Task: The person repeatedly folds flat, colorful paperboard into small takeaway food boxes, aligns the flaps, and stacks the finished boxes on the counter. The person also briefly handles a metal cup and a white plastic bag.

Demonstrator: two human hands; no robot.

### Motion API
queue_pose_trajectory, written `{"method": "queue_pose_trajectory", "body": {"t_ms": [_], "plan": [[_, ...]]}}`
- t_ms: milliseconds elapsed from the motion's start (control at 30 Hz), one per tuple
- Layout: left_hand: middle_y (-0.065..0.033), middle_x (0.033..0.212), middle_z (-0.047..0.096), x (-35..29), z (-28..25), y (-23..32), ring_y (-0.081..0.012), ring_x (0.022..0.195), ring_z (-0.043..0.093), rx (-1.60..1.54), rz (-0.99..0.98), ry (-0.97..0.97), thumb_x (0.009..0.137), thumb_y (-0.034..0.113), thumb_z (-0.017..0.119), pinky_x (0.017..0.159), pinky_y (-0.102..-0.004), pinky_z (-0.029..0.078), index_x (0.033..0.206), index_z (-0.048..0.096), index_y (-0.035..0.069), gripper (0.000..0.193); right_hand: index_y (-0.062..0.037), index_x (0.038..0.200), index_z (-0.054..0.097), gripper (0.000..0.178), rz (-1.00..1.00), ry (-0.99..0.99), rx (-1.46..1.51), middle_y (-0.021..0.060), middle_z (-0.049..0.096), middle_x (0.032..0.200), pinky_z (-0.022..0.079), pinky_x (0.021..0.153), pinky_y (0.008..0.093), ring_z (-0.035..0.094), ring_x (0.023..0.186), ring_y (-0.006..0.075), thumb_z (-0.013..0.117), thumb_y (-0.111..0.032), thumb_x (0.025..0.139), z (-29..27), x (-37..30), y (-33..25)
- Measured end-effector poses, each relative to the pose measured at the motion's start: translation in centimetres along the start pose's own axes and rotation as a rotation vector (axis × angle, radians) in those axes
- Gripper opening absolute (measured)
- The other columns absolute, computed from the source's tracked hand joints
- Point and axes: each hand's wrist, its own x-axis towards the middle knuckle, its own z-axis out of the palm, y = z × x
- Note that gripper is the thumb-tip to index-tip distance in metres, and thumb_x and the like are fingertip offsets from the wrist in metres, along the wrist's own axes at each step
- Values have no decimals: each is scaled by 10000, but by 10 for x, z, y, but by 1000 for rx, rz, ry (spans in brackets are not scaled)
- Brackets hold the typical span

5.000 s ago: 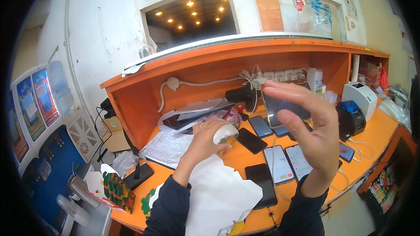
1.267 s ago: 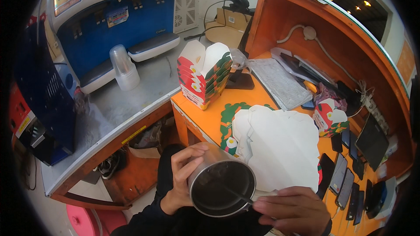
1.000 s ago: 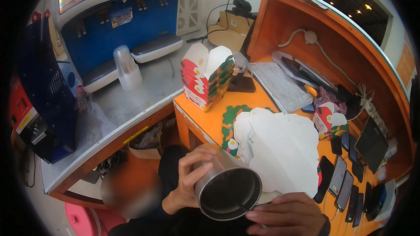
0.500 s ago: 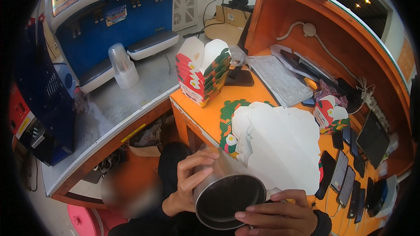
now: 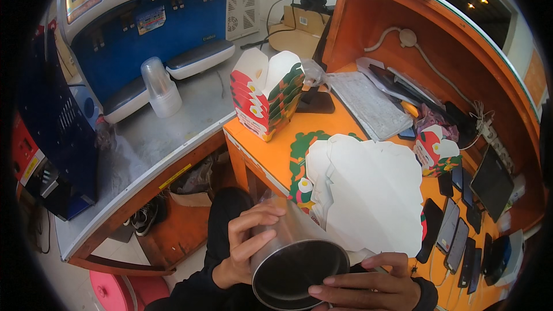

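Observation:
A shiny metal cup (image 5: pixel 296 276) is tipped on its side over my lap, its dark open mouth facing me. Wrapped around the cup's left wall is my left hand (image 5: pixel 245 247), its fingers curled over the top. My right hand (image 5: pixel 368 288) lies against the rim at the lower right, fingertips over the edge and the lower fingers cut off by the frame. Just beyond the cup, a stack of flat white carton blanks (image 5: pixel 371 190) with green and red printed edges rests on the orange table (image 5: pixel 259 152).
Nested folded food cartons (image 5: pixel 268 95) stand at the table's far left corner, with another small stack (image 5: pixel 436 151) to the right. Several phones (image 5: pixel 446 224) lie along the right. Clear plastic cups (image 5: pixel 161 89) stand on the metal counter before a blue drink dispenser (image 5: pixel 173 29). A pink stool (image 5: pixel 109 291) is lower left.
The cup has shifted slightly left and down, its mouth turning a little, with my left hand moving along. My right hand stays by the rim; the table things have not moved.

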Motion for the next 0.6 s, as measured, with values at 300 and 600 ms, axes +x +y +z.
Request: {"method": "queue_pose_trajectory", "body": {"t_ms": [300, 600], "plan": [[-187, 1096, 401, 0, 0, 0, -373, 1005, 548, 21, -3, -15, 653, 192, 819, 847, -489, 458, 1199, 377, 71, 713, -96, 974, 602, 308, -2, 38, -27, 51, 700, 973, 407, 864, 353, 665, 887, 182, 756, -198, 728, 3, 0, 1], [-187, 1086, 409, 0, 1, -1, -370, 999, 554, 23, -9, -20, 650, 192, 819, 848, -481, 461, 1195, 384, 68, 709, -102, 955, 609, 271, 13, -54, -32, 49, 704, 951, 391, 879, 371, 668, 874, 181, 745, -201, 744, -7, 3, -1]]}}
